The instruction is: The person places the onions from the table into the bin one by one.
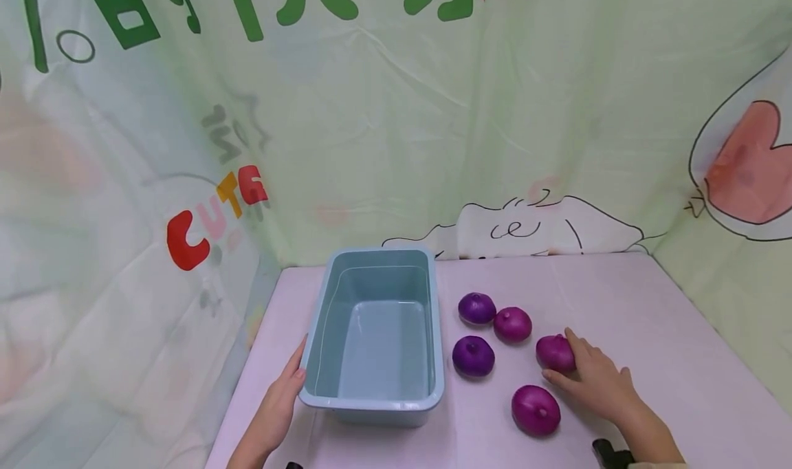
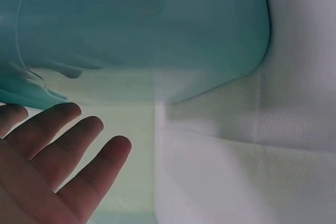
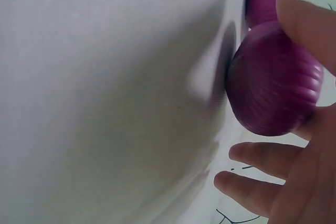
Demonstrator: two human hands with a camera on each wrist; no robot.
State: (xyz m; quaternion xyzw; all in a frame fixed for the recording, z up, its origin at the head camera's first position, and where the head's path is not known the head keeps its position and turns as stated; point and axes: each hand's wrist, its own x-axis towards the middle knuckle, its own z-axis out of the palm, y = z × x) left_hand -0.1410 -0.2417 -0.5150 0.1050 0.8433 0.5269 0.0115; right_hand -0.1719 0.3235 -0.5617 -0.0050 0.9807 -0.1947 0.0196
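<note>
Right hand (image 1: pixel 597 379) has the rightmost purple onion (image 1: pixel 555 353): thumb on the near side, index finger on the far side, gap narrowed to the onion's width. Two other fingers stick out straight, clear of it. Can't tell from here if that onion is off the tabletop (image 1: pixel 643 304).

Left hand (image 1: pixel 278 397) is at the left side of the blue bin (image 1: pixel 371 406), near its front corner. Fingers straight and spread wide, thumb at the rim, nothing gripped.

Bin stands upright, left of all the onions. Nearest onion (image 1: pixel 535 410) sits in front, just beside the right thumb. Two back onions, a dark one (image 1: pixel 477 309) and a redder one (image 1: pixel 513 325), touch or nearly do. Another dark onion (image 1: pixel 473 356) is near the bin's right wall. Printed sheet (image 1: pixel 383 125) hangs behind.
</note>
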